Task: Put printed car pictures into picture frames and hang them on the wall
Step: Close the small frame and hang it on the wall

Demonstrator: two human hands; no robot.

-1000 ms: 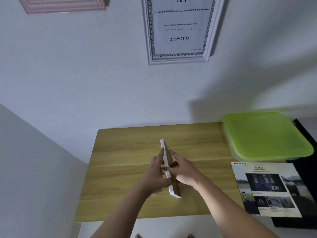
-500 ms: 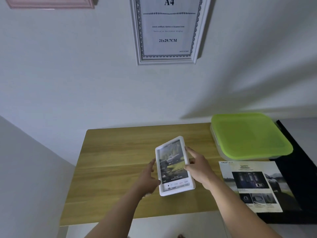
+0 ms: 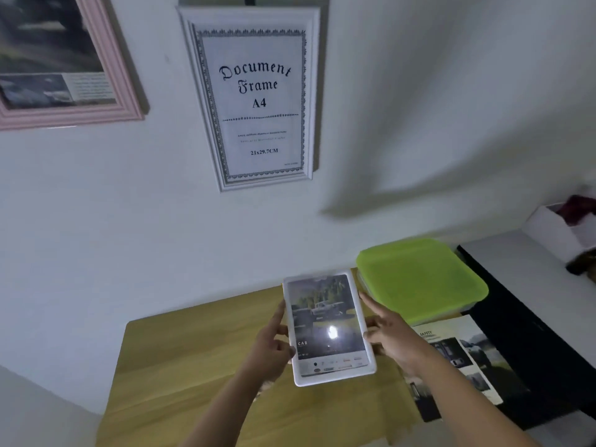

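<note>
Both hands are on the small white frame point(image 3: 329, 329) w/ the car pic point(image 3: 324, 312) already in it. Left hand point(image 3: 269, 348) is clamped on the left edge, fingers curled round it; right hand point(image 3: 392, 340) grips the right edge, index finger stretched up along the side. Frame's held up off the wooden worktop point(image 3: 180, 375), face toward the cam, a bit blurry, w/ a light glare on the glass.

Just right of it on the worktop: lime green lid point(image 3: 419, 280) on a clear box, and in front of that more printed car sheets point(image 3: 464, 359) lying flat.

Up on the wall point(image 3: 419, 91): white A4 document frame point(image 3: 254, 98) w/ its stock insert, and a pink frame point(image 3: 64, 59) to the left w/ a pic in it.
</note>
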